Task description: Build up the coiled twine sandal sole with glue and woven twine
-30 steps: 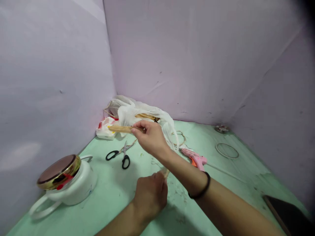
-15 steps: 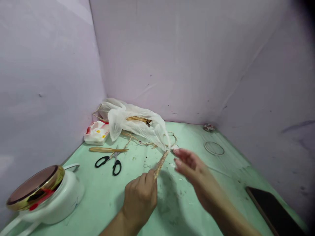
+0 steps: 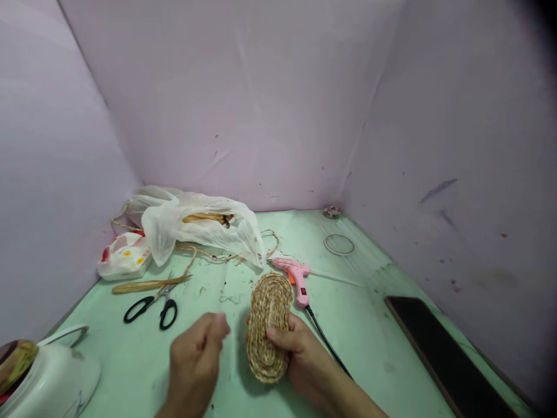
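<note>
My right hand grips an oval mat of coiled straw braid, holding it tilted up over the green table, thumb on its face. My left hand hovers just left of the mat with its fingers curled loosely and nothing visible in them. A bundle of straw strips lies on the table to the far left, beside black-handled scissors.
A pink glue gun with a black cord lies behind the mat. A white plastic bag with straw sits at the back left, next to a white packet. There is a wire ring, a dark slab at right and a white kettle at bottom left.
The straw bundle was set down by the scissors. The woven mat passed from my left hand into my right and now faces me. The camera swung right.
</note>
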The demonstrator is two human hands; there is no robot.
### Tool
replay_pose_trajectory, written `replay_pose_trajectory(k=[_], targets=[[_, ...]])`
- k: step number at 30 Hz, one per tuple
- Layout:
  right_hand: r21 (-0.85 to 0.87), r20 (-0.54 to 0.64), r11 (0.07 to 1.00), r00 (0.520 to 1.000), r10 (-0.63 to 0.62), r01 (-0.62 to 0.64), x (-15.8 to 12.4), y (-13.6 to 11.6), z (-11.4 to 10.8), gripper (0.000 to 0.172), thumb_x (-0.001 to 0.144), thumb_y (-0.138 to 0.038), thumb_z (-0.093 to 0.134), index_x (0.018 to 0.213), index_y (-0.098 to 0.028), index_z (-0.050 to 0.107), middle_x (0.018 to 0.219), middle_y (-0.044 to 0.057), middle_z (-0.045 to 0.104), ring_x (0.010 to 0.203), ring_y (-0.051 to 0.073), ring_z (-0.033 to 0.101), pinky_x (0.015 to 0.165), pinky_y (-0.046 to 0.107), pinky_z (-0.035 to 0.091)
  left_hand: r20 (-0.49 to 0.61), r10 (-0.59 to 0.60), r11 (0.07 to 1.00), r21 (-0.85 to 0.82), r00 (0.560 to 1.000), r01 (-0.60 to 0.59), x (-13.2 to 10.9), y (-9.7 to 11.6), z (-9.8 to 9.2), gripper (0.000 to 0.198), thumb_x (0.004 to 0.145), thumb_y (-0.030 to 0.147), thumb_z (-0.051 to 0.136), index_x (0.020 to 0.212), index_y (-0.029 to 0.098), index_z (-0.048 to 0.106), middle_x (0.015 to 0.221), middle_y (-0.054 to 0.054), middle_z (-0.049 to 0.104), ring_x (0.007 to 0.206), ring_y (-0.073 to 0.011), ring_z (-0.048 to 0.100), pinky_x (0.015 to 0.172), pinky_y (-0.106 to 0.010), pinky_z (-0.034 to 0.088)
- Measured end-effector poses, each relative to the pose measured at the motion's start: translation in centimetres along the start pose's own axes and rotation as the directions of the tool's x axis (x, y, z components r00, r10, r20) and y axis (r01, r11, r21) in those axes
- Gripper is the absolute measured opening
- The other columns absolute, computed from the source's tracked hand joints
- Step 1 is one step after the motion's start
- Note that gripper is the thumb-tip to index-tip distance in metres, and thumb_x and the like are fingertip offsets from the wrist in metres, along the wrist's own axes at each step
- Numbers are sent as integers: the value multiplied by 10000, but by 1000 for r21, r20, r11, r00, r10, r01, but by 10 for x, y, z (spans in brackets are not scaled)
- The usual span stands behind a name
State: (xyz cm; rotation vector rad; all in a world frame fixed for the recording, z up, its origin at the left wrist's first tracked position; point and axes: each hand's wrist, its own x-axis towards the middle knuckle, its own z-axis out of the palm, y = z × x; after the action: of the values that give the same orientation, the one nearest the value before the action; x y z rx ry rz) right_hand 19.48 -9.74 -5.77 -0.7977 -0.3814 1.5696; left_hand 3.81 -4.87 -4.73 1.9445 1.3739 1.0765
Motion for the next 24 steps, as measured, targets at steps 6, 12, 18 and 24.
replay_pose_trajectory(k=[6, 12, 18, 24], targets=[[0, 12, 999, 999, 45, -45, -2, 4, -1, 337, 526, -179, 749, 831, -113, 622, 785, 91, 693, 814, 241, 625, 790, 377, 432, -233, -483, 819, -461, 844, 341, 52, -33, -22, 186, 705, 343, 542, 652, 164, 536, 518, 46, 481, 440, -83, 414, 418, -199, 322], [-46, 130, 999, 991, -9, 15, -6, 1, 7, 449, 560, -186, 711, 992, -140, 595, 960, 102, 653, 935, 244, 579, 832, 367, 401, 23, -365, 844, -414, 931, 342, 34, -9, -11, 432, 581, 300, 657, 985, 161, 591, 901, -60, 629, 737, -176, 596, 625, -275, 481], [-187, 251, 981, 968, -5, 54, -19, -10, 18, 618, 555, -141, 640, 1162, -214, 545, 1088, 65, 599, 955, 226, 551, 809, 337, 394, 402, -260, 835, -363, 878, 413, -9, 13, 16, 729, 596, 281, 696, 1265, 151, 438, 1168, -143, 572, 1047, -280, 547, 892, -376, 430], [-397, -143, 917, 986, -91, 27, -9, -9, -2, 454, 531, -210, 659, 984, -194, 625, 933, 67, 627, 942, 238, 531, 773, 342, 405, 575, -275, 480, -612, 771, 628, 13, 10, 4, 337, 732, 205, 584, 1058, 122, 603, 1058, -124, 647, 1006, -254, 577, 849, -346, 456]])
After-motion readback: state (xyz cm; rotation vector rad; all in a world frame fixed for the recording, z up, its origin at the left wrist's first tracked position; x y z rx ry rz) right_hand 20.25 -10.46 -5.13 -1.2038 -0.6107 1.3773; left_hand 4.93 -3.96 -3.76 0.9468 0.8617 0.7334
